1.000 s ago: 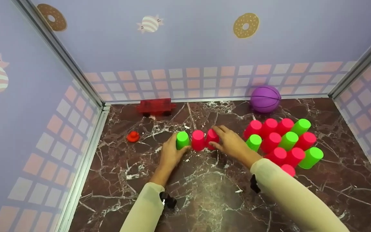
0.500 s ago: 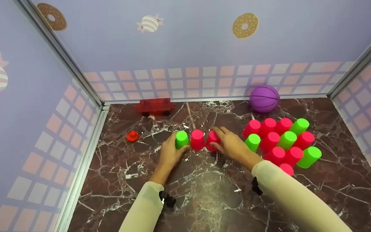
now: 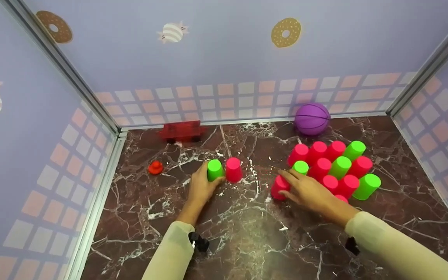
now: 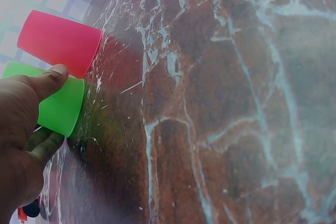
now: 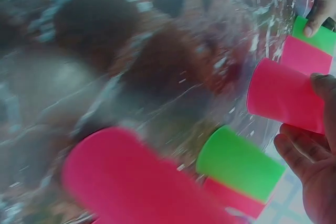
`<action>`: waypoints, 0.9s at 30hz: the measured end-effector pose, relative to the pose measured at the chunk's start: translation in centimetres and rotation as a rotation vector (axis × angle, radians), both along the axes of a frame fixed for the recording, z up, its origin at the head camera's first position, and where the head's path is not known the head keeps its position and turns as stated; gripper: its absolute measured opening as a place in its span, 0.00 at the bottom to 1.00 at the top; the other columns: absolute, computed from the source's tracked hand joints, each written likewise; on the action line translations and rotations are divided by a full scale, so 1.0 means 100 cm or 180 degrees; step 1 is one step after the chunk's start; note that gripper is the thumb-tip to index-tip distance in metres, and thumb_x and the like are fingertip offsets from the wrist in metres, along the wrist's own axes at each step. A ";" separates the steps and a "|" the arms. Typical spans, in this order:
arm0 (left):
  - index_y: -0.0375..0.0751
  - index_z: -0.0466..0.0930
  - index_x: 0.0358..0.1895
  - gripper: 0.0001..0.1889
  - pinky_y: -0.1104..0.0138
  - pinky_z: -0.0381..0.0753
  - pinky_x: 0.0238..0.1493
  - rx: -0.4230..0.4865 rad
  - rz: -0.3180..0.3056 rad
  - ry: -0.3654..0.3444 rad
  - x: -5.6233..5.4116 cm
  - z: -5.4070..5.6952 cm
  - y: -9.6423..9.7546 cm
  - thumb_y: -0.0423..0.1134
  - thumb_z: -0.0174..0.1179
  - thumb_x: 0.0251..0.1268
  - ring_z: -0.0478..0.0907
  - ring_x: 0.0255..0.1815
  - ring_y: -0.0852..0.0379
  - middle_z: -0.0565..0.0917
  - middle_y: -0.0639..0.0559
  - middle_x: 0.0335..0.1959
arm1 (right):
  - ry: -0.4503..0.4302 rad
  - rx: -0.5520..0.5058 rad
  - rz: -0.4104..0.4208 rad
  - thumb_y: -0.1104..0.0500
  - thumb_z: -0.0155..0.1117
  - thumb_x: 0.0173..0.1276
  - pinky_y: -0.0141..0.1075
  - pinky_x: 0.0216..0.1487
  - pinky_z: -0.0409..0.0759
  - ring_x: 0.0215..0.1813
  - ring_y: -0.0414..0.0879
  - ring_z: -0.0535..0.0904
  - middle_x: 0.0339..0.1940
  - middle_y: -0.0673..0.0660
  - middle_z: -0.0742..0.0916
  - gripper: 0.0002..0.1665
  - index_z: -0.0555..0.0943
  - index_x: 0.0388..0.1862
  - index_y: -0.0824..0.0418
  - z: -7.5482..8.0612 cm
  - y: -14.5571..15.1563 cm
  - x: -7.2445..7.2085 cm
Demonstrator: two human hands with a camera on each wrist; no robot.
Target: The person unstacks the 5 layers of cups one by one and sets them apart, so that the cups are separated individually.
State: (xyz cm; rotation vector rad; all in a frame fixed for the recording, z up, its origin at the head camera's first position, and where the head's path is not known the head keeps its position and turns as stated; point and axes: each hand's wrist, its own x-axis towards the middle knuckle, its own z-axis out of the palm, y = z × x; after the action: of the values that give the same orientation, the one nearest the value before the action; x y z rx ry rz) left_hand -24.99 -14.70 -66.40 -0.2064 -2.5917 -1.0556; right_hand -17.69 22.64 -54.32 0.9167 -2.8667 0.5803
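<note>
My left hand grips an upside-down green cup left of centre; the left wrist view has the thumb over the near side of that green cup. Just right of it stands a pink cup, untouched. Farther right, my right hand holds another pink cup, thumb on one side and fingers on the other. In the right wrist view this held pink cup is slightly tilted. A green cup at the cluster's left edge is partly hidden behind the right hand.
A cluster of upside-down pink cups and green cups stands on the marbled surface at right. Behind it, a purple ball sits by the back wall. A red block-shaped object and a small red-orange object lie at left.
My right hand has carried its pink cup rightward and toward me, away from the other pink cup and up to the cluster. My left hand keeps its grip on the green cup.
</note>
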 end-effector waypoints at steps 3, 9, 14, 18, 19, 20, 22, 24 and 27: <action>0.44 0.81 0.65 0.36 0.45 0.89 0.57 0.0009 0.0026 -0.0054 0.001 -0.001 -0.001 0.53 0.85 0.55 0.92 0.52 0.40 0.92 0.42 0.53 | 0.0104 -0.0004 -0.0057 0.53 0.77 0.75 0.59 0.57 0.90 0.58 0.69 0.91 0.67 0.71 0.86 0.39 0.76 0.78 0.69 -0.003 0.017 0.008; 0.40 0.81 0.62 0.34 0.40 0.88 0.54 0.0192 -0.0058 0.0065 0.012 0.015 0.000 0.49 0.85 0.55 0.91 0.49 0.34 0.92 0.37 0.51 | 0.0204 -0.0011 -0.0172 0.55 0.81 0.71 0.57 0.52 0.92 0.48 0.65 0.92 0.62 0.70 0.87 0.39 0.78 0.75 0.70 -0.006 0.039 0.016; 0.41 0.81 0.62 0.34 0.41 0.88 0.51 0.0142 -0.0020 0.0065 0.016 0.020 0.002 0.49 0.85 0.55 0.91 0.48 0.36 0.92 0.37 0.49 | 0.0081 0.0029 -0.0224 0.55 0.81 0.71 0.57 0.56 0.91 0.49 0.63 0.91 0.60 0.68 0.87 0.39 0.78 0.75 0.69 -0.006 0.044 0.018; 0.40 0.81 0.62 0.34 0.40 0.88 0.53 0.0193 -0.0038 0.0024 0.017 0.026 0.003 0.47 0.85 0.55 0.91 0.50 0.34 0.92 0.36 0.50 | 0.0061 0.0062 -0.0226 0.56 0.81 0.72 0.57 0.57 0.91 0.51 0.64 0.91 0.60 0.69 0.87 0.39 0.77 0.75 0.70 -0.007 0.045 0.019; 0.40 0.81 0.62 0.34 0.40 0.88 0.53 0.0198 -0.0041 0.0031 0.017 0.026 0.003 0.48 0.85 0.55 0.91 0.50 0.34 0.92 0.36 0.50 | 0.0056 0.0067 -0.0227 0.56 0.80 0.72 0.57 0.56 0.91 0.51 0.64 0.91 0.60 0.69 0.87 0.39 0.77 0.75 0.70 -0.008 0.045 0.019; 0.40 0.81 0.62 0.34 0.40 0.88 0.54 0.0193 -0.0046 0.0015 0.017 0.026 0.003 0.47 0.85 0.55 0.91 0.50 0.34 0.92 0.36 0.51 | 0.0057 0.0073 -0.0229 0.56 0.80 0.72 0.57 0.56 0.91 0.51 0.64 0.91 0.61 0.69 0.87 0.39 0.77 0.75 0.70 -0.008 0.046 0.019; 0.41 0.82 0.62 0.34 0.42 0.89 0.53 0.0148 -0.0037 0.0066 0.012 0.020 0.002 0.49 0.85 0.55 0.91 0.49 0.35 0.92 0.37 0.50 | 0.0051 0.0079 -0.0234 0.57 0.80 0.72 0.57 0.56 0.91 0.51 0.65 0.91 0.61 0.70 0.86 0.39 0.77 0.76 0.70 -0.009 0.046 0.019; 0.42 0.81 0.63 0.35 0.42 0.89 0.52 0.0103 -0.0004 0.0106 0.009 0.014 0.003 0.51 0.85 0.54 0.92 0.49 0.36 0.92 0.39 0.51 | 0.0041 0.0086 -0.0250 0.57 0.79 0.73 0.58 0.56 0.91 0.51 0.65 0.91 0.62 0.70 0.86 0.39 0.76 0.76 0.71 -0.009 0.047 0.019; 0.42 0.81 0.64 0.35 0.43 0.89 0.55 0.0070 0.0031 -0.0035 0.008 0.017 0.005 0.50 0.85 0.55 0.92 0.52 0.37 0.92 0.39 0.53 | 0.0008 0.0093 -0.0285 0.57 0.79 0.74 0.58 0.57 0.90 0.52 0.66 0.91 0.62 0.71 0.86 0.39 0.75 0.76 0.71 -0.010 0.049 0.020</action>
State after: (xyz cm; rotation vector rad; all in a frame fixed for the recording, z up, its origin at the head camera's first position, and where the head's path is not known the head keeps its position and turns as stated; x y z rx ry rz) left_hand -24.23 -14.25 -64.70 -0.1828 -2.5870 -1.0844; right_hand -15.73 27.51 -55.32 0.7873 -2.9035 0.5295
